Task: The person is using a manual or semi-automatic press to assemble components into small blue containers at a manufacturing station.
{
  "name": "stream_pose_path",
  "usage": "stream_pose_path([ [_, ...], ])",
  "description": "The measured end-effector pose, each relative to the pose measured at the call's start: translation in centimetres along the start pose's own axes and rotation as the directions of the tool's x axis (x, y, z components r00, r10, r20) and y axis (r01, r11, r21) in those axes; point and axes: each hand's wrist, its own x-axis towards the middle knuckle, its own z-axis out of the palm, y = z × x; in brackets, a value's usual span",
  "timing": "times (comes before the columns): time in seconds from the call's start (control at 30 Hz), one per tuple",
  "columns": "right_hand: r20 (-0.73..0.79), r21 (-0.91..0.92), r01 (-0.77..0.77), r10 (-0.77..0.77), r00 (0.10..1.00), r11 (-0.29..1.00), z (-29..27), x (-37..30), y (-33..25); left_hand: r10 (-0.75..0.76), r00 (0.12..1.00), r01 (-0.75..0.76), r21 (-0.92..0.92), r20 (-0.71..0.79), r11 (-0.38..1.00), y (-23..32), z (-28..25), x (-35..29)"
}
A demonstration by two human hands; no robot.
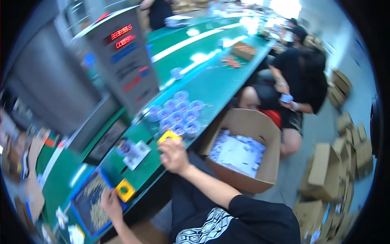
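Note:
My right hand (174, 155) is closed on a small yellow block (169, 136) at the front edge of the green worktable (211, 85), just before a cluster of several small round blue-and-white parts (178, 114). My left hand (110, 203) rests on the rim of a blue tray (87, 201) filled with small brass-coloured pieces, its fingers touching a yellow square part with a round hole (125, 190). The picture is blurred by motion.
A grey machine with red digit displays (122, 57) stands on the table. An open cardboard box (243, 150) with white and blue parts sits by my right knee. A person in black (296, 81) sits further along. Stacked cardboard boxes (337, 171) lie on the floor at right.

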Motion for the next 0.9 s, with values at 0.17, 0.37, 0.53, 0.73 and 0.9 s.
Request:
stream_pose_path([
  [0.17, -0.006, -0.048, -0.007, 0.007, 1.000, 0.999, -1.3, -0.4, 0.1, -0.245, 0.967, 0.256, -0.247, 0.072, 0.935, -1.5, 0.6, 0.1],
  [0.37, -0.020, -0.038, -0.030, 0.030, 0.999, 0.999, -1.3, -0.5, 0.5, -0.180, 0.982, 0.188, -0.313, 0.054, 0.931, -2.5, 0.6, 0.5],
  [0.53, -0.029, -0.021, -0.024, 0.023, 0.999, 1.000, -1.1, -0.3, 0.4, -0.229, 0.973, 0.229, -0.329, 0.039, 0.916, -2.8, -0.1, 0.4],
  [0.73, -0.053, 0.001, 0.004, -0.004, 0.999, 1.000, -0.5, -0.7, -0.1, -0.316, 0.944, 0.234, -0.487, -0.092, 0.841, -1.6, 0.1, 0.5],
  [0.9, -0.059, -0.043, -0.005, 0.002, 0.998, 0.999, -0.4, -0.7, 0.4, -0.133, 0.988, 0.152, -0.335, 0.078, 0.930, 3.7, -1.3, 3.8],
])
